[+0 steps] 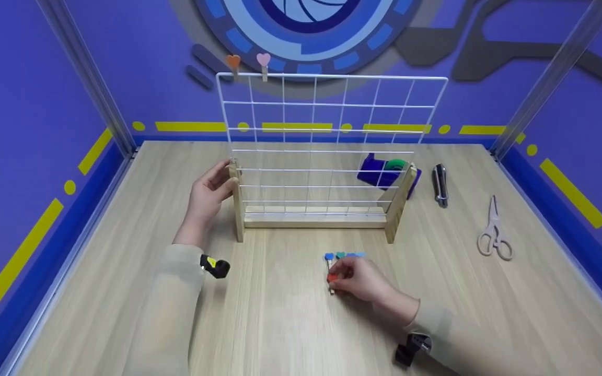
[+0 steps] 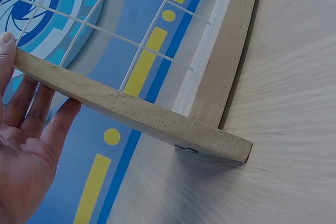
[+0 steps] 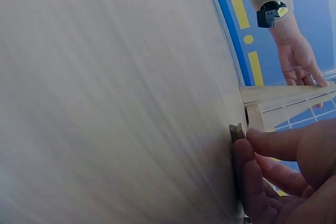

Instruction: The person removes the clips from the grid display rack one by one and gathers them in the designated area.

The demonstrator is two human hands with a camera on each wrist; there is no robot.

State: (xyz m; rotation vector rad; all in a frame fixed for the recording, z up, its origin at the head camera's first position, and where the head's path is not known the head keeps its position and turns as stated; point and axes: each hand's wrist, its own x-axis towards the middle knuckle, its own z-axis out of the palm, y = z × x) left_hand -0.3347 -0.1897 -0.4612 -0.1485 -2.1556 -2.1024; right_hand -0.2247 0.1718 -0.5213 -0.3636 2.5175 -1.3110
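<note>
We have our left hand resting with straight fingers against the left wooden upright of the wire rack, which stands toward the back middle of the table, and our right hand curled down near the front middle, pinching a clothespin with a red heart top off the tabletop. Just behind it lie a few more clothespins with blue and teal hearts, side by side. The red one is a small, light wooden peg; in the right wrist view only its wooden tip peeks out between our fingertips, so we judge the hold to be shallow. The risk we see is the peg slipping or flipping out of that pinch as it lifts, or our fingers nudging the neighbouring pegs out of their row. The rack itself is tall and light on narrow feet, and a careless push against the wire could tip it backward if our left hand only touches it instead of bracing. Two clothespins already sit on the top left corner of the rack. Scissors and a knife lie by the right edge.
</note>
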